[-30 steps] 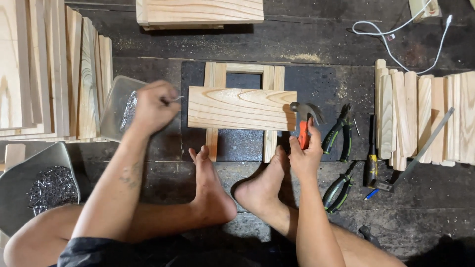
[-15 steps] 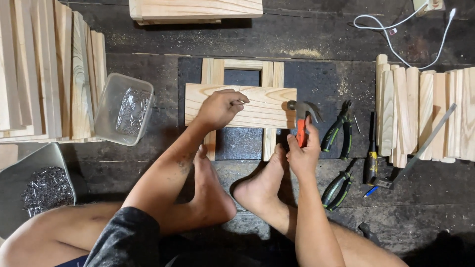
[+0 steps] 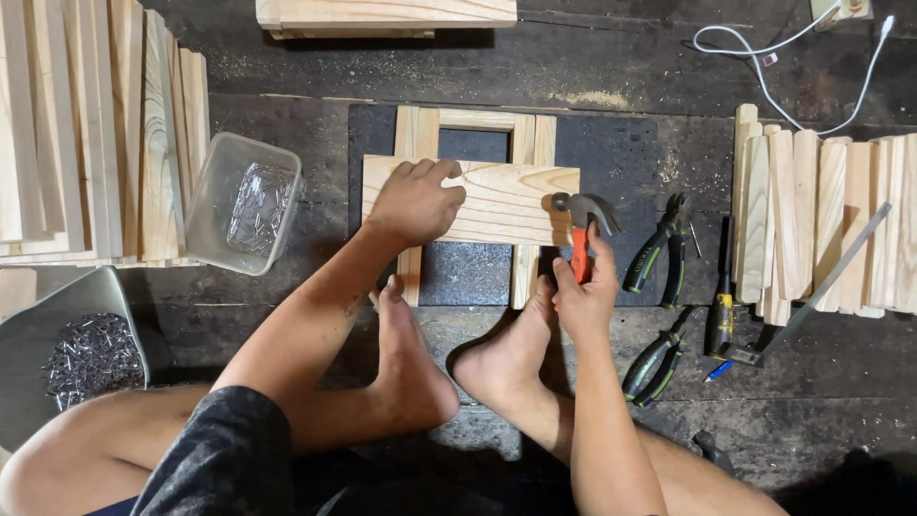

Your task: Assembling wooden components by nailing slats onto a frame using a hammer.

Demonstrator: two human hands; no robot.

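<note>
My left hand rests on the left end of a pale wooden board that lies crosswise over two upright slats of a small wooden frame. Its fingers are curled, and I cannot see whether a nail is pinched in them. My right hand grips the orange handle of a claw hammer, whose steel head sits at the board's right end. Both of my bare feet rest just below the frame on the dark floor.
A clear plastic tub of nails stands left of the frame, and a grey tray of nails sits at lower left. Stacked wooden slats fill the left side and more slats the right. Pliers, a screwdriver and a white cable lie to the right.
My left hand moved from the nail tub across to the board and now rests on its left end. The right hand has kept the hammer by the board's right end.
</note>
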